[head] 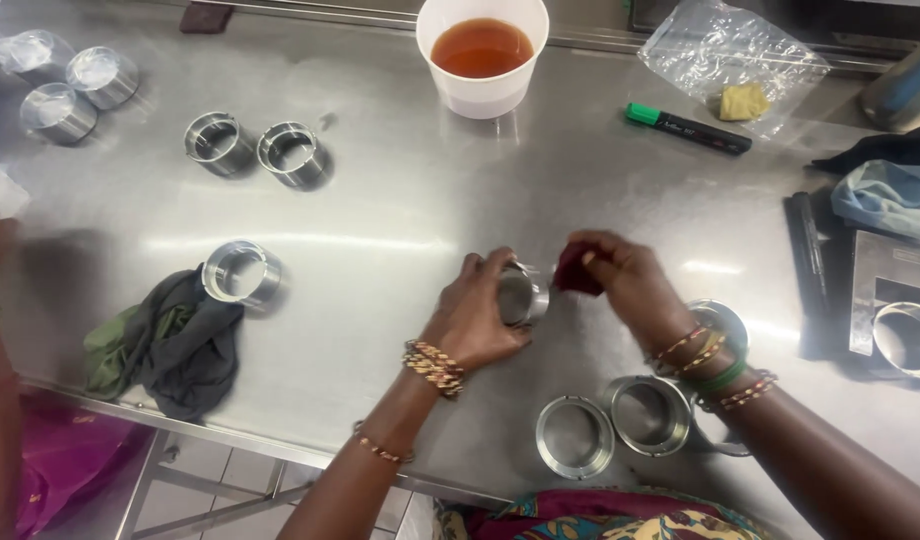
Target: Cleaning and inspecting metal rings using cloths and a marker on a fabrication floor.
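Resting near the middle of the steel tabletop (400, 200), a short metal ring (522, 293) is gripped by the left hand (475, 315), its fingers curled around the outer wall. A dark red cloth (577, 268) is pinched between the fingers of the right hand (630, 285) and pressed against the ring's rim. The ring is judged stiff, fairly heavy and smooth enough to slip, so the outer wall seems the surest hold; the cloth is soft and light. Similar rings can be counted elsewhere: two by the near edge (575, 436), two open ones at upper left (255, 148), one beside a grey-green rag (165, 345), and two or three wrapped ones at the far left corner (75, 90). One cup of amber liquid (483, 52) and one green-capped marker (688, 128) are also seen.
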